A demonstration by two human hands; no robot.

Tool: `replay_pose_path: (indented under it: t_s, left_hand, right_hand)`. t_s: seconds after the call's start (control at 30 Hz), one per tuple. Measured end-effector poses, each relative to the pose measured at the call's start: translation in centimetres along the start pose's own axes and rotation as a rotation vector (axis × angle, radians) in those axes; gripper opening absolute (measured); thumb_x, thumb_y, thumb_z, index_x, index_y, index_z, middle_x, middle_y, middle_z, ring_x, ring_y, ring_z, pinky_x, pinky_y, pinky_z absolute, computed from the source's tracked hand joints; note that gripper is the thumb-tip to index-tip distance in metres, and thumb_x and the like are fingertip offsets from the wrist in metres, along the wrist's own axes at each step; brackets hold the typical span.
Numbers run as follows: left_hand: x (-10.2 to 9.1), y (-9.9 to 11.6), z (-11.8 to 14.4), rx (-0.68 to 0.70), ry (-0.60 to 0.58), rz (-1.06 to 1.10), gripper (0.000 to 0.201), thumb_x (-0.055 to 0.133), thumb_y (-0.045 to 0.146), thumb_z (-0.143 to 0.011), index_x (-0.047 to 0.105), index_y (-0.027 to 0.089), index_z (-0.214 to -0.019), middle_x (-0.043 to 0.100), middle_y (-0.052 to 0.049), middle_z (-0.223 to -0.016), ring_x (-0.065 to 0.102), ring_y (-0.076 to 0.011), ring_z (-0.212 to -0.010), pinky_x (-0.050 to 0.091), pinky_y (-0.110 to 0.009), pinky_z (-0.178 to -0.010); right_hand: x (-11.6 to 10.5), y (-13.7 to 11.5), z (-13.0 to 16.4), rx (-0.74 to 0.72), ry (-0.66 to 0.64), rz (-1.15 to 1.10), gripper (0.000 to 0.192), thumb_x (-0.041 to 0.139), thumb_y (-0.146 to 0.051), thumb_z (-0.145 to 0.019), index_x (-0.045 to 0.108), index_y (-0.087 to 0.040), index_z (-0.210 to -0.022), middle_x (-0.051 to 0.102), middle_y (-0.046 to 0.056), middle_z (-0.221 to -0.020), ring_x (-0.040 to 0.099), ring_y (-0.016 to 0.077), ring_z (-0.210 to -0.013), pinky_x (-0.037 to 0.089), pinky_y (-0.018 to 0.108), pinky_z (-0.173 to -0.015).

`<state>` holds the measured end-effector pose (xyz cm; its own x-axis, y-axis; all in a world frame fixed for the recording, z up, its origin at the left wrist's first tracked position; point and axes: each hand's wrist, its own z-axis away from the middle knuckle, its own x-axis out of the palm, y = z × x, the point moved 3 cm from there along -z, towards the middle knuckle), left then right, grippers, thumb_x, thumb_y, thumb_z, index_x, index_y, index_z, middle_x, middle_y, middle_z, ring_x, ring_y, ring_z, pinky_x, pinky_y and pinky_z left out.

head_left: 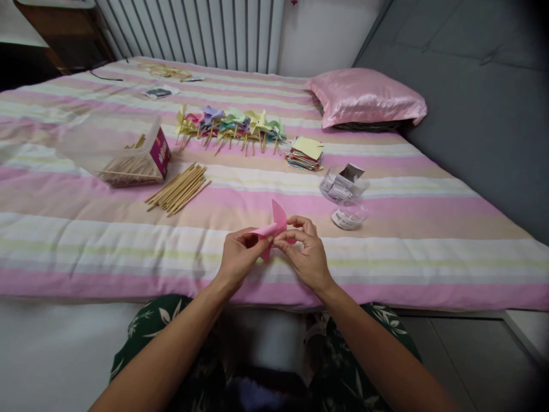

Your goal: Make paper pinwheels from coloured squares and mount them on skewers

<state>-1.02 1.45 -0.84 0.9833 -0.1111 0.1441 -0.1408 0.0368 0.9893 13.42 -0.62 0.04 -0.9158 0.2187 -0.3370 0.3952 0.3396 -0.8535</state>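
Observation:
A pink paper pinwheel (279, 215) is held between both hands just above the front edge of the bed. My left hand (242, 252) pinches its left side, thumb on top, near the middle. On the other side my right hand (305, 252) has its thumb and index finger closed at the pinwheel's centre. Whether a small pin sits between these fingertips is too small to tell. One pink blade stands up between the hands, and another points down below the left thumb.
Behind lie finished pinwheels (234, 123) on sticks, a stack of coloured paper squares (306, 149), and loose wooden sticks (179, 189). A clear tub (115, 151) of sticks stands at left. Two small clear containers (348, 216) sit at right, before a pink pillow (369, 97).

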Motion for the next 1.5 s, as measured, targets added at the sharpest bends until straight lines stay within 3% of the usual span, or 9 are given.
replay_pose_path:
  t_s: [0.1, 0.43, 1.07, 1.3, 1.5]
  left_hand:
    - [0.14, 0.25, 0.11, -0.001, -0.027, 0.021, 0.022, 0.072, 0.03, -0.066, 0.072, 0.014, -0.082, 0.065, -0.002, -0.062, 0.056, -0.0122, -0.055, 0.044, -0.022, -0.05]
    - [0.12, 0.24, 0.02, -0.026, -0.065, 0.049, 0.023, 0.072, 0.031, -0.067, 0.072, 0.013, -0.082, 0.068, -0.004, -0.066, 0.058, -0.012, -0.057, 0.045, -0.022, -0.053]
    - [-0.04, 0.42, -0.02, 0.031, -0.072, -0.051, 0.016, 0.071, 0.028, -0.068, 0.07, 0.012, -0.072, 0.063, -0.002, -0.059, 0.054, -0.0104, -0.051, 0.042, -0.021, -0.051]
    - [0.07, 0.43, 0.04, 0.005, -0.033, -0.064, 0.018, 0.073, 0.028, -0.064, 0.064, 0.013, -0.058, 0.06, 0.0, -0.053, 0.052, -0.0092, -0.047, 0.041, -0.02, -0.047]
    - [0.14, 0.57, 0.08, 0.028, -0.029, -0.083, 0.023, 0.073, 0.028, -0.065, 0.059, 0.015, -0.051, 0.057, 0.001, -0.049, 0.05, -0.0078, -0.045, 0.039, -0.019, -0.045]
  right_hand:
    - [-0.06, 0.13, -0.07, 0.008, 0.007, -0.012, 0.007, 0.068, -0.032, -0.075, 0.071, -0.026, -0.075, 0.054, 0.004, -0.101, 0.049, 0.0209, -0.101, 0.038, 0.039, -0.093]
    - [0.0, 0.46, -0.18, 0.082, -0.056, -0.078, 0.01, 0.067, -0.034, -0.075, 0.072, -0.026, -0.074, 0.055, 0.004, -0.097, 0.051, 0.0202, -0.098, 0.039, 0.038, -0.092]
    - [0.12, 0.71, -0.23, 0.163, -0.081, -0.192, 0.012, 0.068, -0.033, -0.074, 0.071, -0.021, -0.073, 0.061, 0.005, -0.095, 0.056, 0.0203, -0.097, 0.041, 0.038, -0.092]
    - [0.28, 0.32, 0.06, 0.223, -0.078, -0.258, 0.015, 0.065, -0.033, -0.076, 0.065, -0.019, -0.075, 0.066, 0.003, -0.078, 0.061, 0.0168, -0.079, 0.046, 0.032, -0.078]
    - [0.19, 0.02, 0.01, 0.187, -0.071, -0.242, 0.014, 0.065, -0.033, -0.076, 0.063, -0.019, -0.073, 0.065, 0.001, -0.075, 0.06, 0.015, -0.074, 0.046, 0.029, -0.074]
